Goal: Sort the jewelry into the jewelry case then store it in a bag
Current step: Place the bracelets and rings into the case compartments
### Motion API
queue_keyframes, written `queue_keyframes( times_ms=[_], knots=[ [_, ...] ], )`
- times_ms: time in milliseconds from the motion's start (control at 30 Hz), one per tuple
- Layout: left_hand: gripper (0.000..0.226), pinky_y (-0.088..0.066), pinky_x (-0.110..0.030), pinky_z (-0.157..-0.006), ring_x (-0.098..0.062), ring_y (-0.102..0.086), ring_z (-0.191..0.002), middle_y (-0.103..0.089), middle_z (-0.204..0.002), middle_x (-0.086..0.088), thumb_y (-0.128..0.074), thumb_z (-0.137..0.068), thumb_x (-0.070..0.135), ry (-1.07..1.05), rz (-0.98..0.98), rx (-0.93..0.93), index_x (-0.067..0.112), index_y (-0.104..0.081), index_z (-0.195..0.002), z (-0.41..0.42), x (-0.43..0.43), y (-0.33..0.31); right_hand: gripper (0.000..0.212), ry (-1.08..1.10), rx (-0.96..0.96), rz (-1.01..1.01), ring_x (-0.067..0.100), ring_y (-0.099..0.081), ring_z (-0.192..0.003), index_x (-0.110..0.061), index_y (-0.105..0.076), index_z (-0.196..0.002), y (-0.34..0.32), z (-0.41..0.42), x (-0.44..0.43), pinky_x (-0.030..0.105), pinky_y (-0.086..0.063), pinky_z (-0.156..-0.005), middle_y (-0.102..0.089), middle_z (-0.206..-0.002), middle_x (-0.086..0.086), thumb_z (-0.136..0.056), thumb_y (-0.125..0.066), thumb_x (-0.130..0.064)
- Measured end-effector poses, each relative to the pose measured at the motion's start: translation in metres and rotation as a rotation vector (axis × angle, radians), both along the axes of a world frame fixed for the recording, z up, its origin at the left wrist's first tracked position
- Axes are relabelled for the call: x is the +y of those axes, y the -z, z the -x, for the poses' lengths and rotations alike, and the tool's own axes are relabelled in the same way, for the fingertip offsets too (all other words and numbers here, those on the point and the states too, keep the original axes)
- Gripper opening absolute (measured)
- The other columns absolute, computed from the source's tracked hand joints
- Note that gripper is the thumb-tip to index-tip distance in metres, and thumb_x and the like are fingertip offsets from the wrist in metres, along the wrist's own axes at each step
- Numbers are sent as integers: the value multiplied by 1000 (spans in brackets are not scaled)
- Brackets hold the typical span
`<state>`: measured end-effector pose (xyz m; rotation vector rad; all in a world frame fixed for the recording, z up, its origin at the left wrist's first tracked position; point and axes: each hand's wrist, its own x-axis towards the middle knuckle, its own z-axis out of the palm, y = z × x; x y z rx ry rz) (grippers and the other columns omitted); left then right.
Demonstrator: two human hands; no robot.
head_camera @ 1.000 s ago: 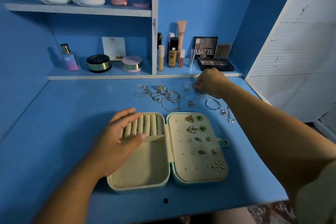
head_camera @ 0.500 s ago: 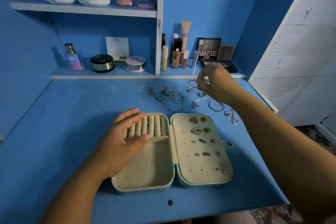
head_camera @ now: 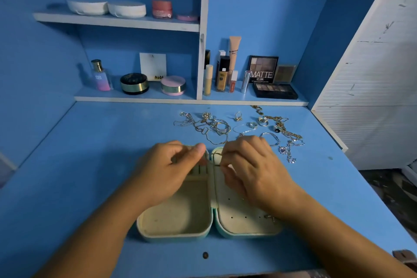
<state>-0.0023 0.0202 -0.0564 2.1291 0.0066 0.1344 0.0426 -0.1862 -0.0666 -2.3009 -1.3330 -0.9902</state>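
The open jewelry case lies on the blue desk, its cream tray to the left and its pegged lid panel to the right. Over the ring rolls at the tray's far end, my left hand curls with thumb and fingers pinched at them. My right hand pinches a thin ring just above the hinge, beside the left thumb. It hides most of the earrings pinned in the lid. Loose necklaces and bangles, rings and chains lie scattered behind the case.
A low shelf at the desk's back holds bottles, compacts and an eyeshadow palette. A white slatted panel bounds the right side. The desk's front edge runs just below the case, near a small dark spot.
My right hand came back from the loose jewelry to the case hinge with a thin ring pinched in it. My left hand went from lying flat to curling over the ring rolls.
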Motion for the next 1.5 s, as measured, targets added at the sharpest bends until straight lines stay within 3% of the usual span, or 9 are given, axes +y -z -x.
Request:
queue_keyframes(
  times_ms=[133,333,433,633,767,867,1033,1300,1500],
  knots=[
    [46,-51,-27,-75,-2,-64,-73,-71,-73,17,-56,-66,70,0,11,117,31,-76,-80,-10,-2,-5,16,-17,-64,-5,28,-56,-83,-3,-68,-84,-2,-5,0,33,-42,-73,-65,-96,8,-92,-56,-12],
    [17,-36,-19,-50,-3,-42,-47,-52,-50,10,-69,-86,33,7,55,53,22,-73,-74,-20,-1,0,18,-61,-95,56,26,-59,-89,-6,-70,-90,-3,-15,6,34,-44,-74,-67,-100,6,-95,-56,-17],
    [20,-40,-16,-56,-4,-51,-55,-60,-69,11,-69,-88,32,-60,-22,-160,23,-70,-70,-24,11,10,17,7,100,23,26,-58,-96,-11,-68,-97,-4,-42,5,37,-45,-79,-65,-106,4,-95,-55,-23],
    [15,-39,-10,-61,-10,-59,-75,-58,-83,12,-61,-84,31,-113,-141,-342,24,-66,-72,-29,32,23,24,577,619,205,30,-47,-105,-17,-70,-104,-13,-112,-4,39,-46,-86,-59,-109,10,-94,-54,-32],
    [15,-41,-11,-59,-11,-58,-70,-57,-76,10,-66,-86,22,-122,-180,-397,18,-66,-71,-29,35,25,42,657,893,172,27,-59,-82,-6,-68,-79,-17,-126,16,30,-49,-65,-63,-79,11,-89,-56,-45],
    [16,-43,-16,-58,-12,-57,-68,-57,-76,10,-64,-84,25,-113,-196,-416,15,-66,-72,-30,36,26,45,745,895,225,20,-58,-70,-11,-68,-67,-14,-129,30,28,-47,-61,-62,-62,3,-84,-61,-52],
    [18,-45,-20,-56,-11,-56,-67,-56,-75,10,-64,-84,27,-109,-227,-439,13,-67,-72,-30,37,24,32,855,895,183,28,-54,-84,-12,-54,-72,-13,-124,47,42,-41,-91,-55,-72,4,-83,-67,-39],
    [18,-49,-30,-57,-13,-55,-65,-55,-75,9,-68,-87,22,-112,-226,-451,13,-66,-72,-29,35,24,26,937,822,285,31,-49,-110,-7,-55,-112,-19,-116,59,45,-37,-95,-53,-116,11,-90,-60,-20],
    [15,-47,-25,-57,-11,-55,-67,-54,-75,10,-69,-87,17,-114,-224,-449,13,-67,-73,-31,37,25,20,857,758,193,36,-53,-107,-3,-57,-108,-25,-112,55,47,-45,-92,-53,-116,17,-94,-47,-13]
  ],
)
